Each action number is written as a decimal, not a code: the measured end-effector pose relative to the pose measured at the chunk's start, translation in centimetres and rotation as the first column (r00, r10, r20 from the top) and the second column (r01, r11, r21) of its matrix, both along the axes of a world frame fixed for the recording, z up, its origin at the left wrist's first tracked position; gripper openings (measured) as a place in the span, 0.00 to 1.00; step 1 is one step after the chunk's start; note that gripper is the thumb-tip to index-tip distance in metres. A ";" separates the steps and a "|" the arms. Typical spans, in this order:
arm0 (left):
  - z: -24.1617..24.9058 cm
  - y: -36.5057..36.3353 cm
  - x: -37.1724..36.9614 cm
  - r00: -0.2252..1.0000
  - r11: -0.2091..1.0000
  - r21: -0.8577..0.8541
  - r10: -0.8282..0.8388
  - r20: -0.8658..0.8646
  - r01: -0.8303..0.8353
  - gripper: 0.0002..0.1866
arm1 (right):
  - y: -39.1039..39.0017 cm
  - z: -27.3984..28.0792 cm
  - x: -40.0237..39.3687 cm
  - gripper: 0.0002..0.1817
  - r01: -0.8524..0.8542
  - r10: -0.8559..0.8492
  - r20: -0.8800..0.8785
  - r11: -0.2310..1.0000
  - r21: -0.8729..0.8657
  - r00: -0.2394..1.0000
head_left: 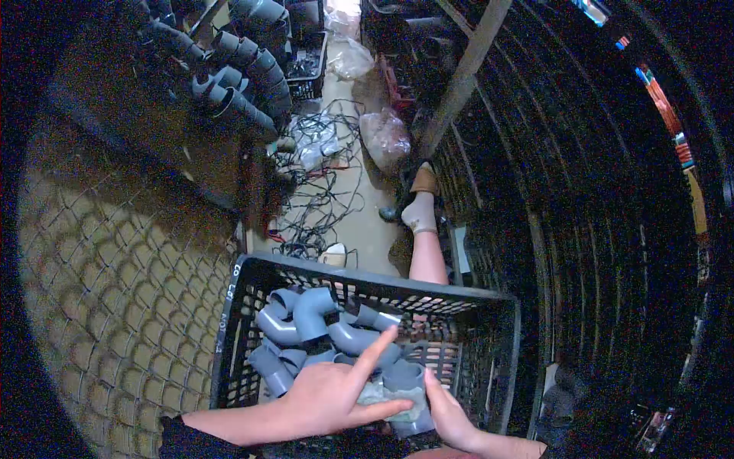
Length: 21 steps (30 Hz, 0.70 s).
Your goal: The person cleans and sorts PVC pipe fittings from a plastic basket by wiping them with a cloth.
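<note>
A black plastic crate (382, 281) sits in front of me with several grey plastic pipe elbows (313, 310) piled in its left half. Over the crate's near side, my right hand (451, 417) grips a grey pipe fitting (405, 375) from the right, its open end facing up. From the left, my left hand (325, 398) presses a pale, crumpled cloth (375, 392) against that fitting, with one finger stretched out away from it. The fitting's lower part is partly covered by the cloth and fingers, so its full shape is hidden.
Wire mesh (130, 275) lies at the left. Tangled black cables (321, 206) and plastic bags (384, 138) litter the floor beyond the crate. A leg with a white sock (420, 212) extends along the right. Larger grey pipe fittings (245, 76) are stacked at the back left.
</note>
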<state>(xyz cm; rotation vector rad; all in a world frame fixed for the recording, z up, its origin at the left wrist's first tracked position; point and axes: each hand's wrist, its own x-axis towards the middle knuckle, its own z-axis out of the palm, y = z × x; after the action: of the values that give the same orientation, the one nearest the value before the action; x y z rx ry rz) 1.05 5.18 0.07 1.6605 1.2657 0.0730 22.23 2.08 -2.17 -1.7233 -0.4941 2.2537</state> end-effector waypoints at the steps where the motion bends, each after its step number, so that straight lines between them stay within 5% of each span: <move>1: -0.4 -0.1 -0.1 1.000 0.999 0.049 -0.015 0.009 0.015 0.51 | -1.0 -1.7 0.7 0.33 0.020 -0.019 0.015 0.997 -0.077 1.000; 4: -1.8 -0.6 0.1 0.991 0.987 0.150 -0.074 0.110 0.057 0.36 | -3.0 -3.7 0.5 0.27 0.163 -0.161 -0.131 0.987 0.005 0.978; 6: -1.7 -0.4 0.3 0.986 0.985 0.174 -0.052 0.161 0.024 0.25 | -2.8 -3.5 0.4 0.27 0.219 -0.233 -0.138 0.970 -0.108 0.963; 13: -3.0 -1.4 0.7 0.990 0.974 0.218 -0.085 0.115 0.058 0.32 | 0.9 0.1 0.1 0.33 -0.050 0.008 -0.165 0.967 -0.249 0.986; 15: -0.7 -1.1 1.1 0.982 0.979 0.081 -0.186 -0.005 0.186 0.38 | 0.0 -1.2 0.4 0.32 -0.033 0.033 -0.169 0.999 0.003 0.985; 17: -1.2 -2.1 1.7 0.993 0.992 0.060 -0.116 0.023 0.114 0.44 | -0.9 -2.5 0.1 0.32 -0.074 0.083 -0.021 0.955 0.288 0.996; 19: -1.4 -2.7 2.3 0.999 0.996 0.090 -0.023 0.046 0.018 0.44 | -0.6 -3.0 0.0 0.33 -0.060 0.074 -0.021 0.916 0.396 0.997; 21: -3.4 -2.7 2.7 0.947 0.985 -0.090 0.164 0.277 -0.145 0.42 | -0.5 -3.8 -0.1 0.35 -0.010 0.022 -0.018 0.867 0.499 1.000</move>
<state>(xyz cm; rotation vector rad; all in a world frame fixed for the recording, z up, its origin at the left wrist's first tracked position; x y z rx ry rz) 3.72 2.46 -3.31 1.4314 1.1623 0.3481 22.09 1.63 -5.99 -1.4219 -0.9893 1.9188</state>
